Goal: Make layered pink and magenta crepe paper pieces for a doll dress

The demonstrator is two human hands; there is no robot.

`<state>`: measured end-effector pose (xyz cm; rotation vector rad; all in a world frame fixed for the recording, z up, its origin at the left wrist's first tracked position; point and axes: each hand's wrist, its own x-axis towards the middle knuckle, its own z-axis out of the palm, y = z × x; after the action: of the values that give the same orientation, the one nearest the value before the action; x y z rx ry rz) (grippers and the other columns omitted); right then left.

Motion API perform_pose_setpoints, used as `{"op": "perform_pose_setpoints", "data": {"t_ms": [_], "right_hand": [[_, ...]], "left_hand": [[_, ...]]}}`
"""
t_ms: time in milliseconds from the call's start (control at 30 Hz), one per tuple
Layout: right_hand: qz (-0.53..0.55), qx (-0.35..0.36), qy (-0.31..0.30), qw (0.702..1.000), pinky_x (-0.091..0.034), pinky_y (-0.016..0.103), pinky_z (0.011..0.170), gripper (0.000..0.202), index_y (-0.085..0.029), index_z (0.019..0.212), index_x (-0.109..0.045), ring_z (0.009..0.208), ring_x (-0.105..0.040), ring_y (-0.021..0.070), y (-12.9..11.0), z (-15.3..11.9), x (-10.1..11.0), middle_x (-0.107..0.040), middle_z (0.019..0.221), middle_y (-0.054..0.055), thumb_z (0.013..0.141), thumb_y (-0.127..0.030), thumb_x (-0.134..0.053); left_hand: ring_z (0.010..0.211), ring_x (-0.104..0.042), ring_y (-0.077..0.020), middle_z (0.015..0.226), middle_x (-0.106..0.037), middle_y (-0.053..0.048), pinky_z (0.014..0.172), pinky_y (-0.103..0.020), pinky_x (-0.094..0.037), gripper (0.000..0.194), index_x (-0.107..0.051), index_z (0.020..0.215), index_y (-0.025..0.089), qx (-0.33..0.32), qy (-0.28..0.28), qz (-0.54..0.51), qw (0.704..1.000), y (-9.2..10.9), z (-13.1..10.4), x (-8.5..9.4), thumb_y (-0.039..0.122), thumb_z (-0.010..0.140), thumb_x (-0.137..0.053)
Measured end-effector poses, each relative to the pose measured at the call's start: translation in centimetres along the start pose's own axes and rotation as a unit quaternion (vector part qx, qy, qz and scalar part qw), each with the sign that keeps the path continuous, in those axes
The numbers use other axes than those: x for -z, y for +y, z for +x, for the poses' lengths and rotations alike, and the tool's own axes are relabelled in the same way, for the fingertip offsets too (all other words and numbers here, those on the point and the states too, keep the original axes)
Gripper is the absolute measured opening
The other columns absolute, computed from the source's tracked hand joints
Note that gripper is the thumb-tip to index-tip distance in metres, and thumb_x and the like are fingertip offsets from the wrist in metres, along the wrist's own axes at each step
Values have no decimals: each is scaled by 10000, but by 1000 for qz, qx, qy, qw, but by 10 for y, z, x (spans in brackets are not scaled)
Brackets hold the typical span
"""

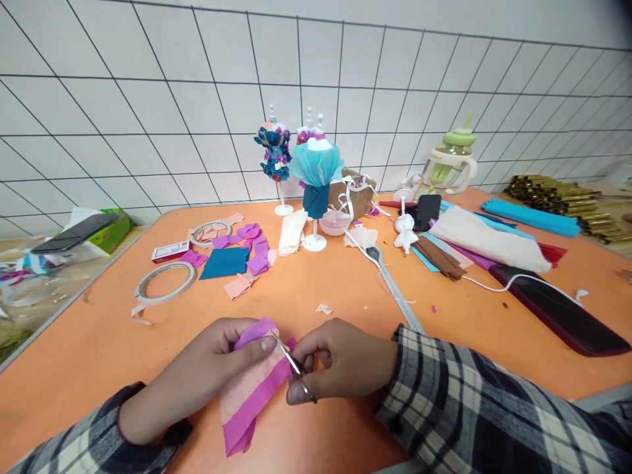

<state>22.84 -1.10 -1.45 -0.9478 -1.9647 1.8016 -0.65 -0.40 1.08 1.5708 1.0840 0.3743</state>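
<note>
Layered pink and magenta crepe paper (264, 397) is pinched between the thumb and fingers of my left hand (224, 352), and its long end hangs down over the table. A small pair of metal scissors (291, 361) is in my right hand (340, 359), with the thumb at a finger loop. The blades point up and left across the paper's upper edge, close to my left thumb. Whether the blades are apart cannot be made out. Small pale paper scraps (324, 309) lie just beyond my hands.
Tape rolls (165, 282), a dark blue paper square (224, 263) and purple pieces (257, 253) lie left. Small dress forms (316, 197) stand at the back. A phone (557, 309), paper rolls (530, 218) and a green-lidded bottle (447, 164) are right.
</note>
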Motion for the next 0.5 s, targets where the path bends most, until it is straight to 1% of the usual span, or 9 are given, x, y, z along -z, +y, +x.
{"op": "perform_pose_setpoints", "data": {"t_ms": [167, 300, 500], "right_hand": [[-9, -2, 6, 1000, -304, 178, 512, 334, -170, 798, -719, 577, -436, 53, 0, -1, 0, -600, 654, -65, 725, -473, -841], [-11, -10, 9, 1000, -312, 177, 524, 334, -176, 803, -717, 581, -435, 52, -1, -1, 0, -596, 665, -70, 722, -475, -842], [-5, -10, 2, 1000, -315, 191, 526, 357, -164, 783, -713, 593, -465, 63, -1, 0, 1, -601, 646, -58, 734, -500, -825]], "left_hand": [[548, -486, -118, 616, -581, 13, 501, -209, -370, 516, -647, 719, 154, -7, 9, 0, 1000, 1, 0, 0, 640, 878, -586], [573, -511, -120, 657, -617, 8, 519, -202, -394, 477, -684, 772, 157, -14, 2, -5, 1000, 4, 1, -2, 608, 896, -587], [556, -503, -110, 631, -616, 11, 515, -193, -384, 484, -679, 734, 154, -12, 5, -3, 1000, 1, 0, -1, 601, 897, -592]]}}
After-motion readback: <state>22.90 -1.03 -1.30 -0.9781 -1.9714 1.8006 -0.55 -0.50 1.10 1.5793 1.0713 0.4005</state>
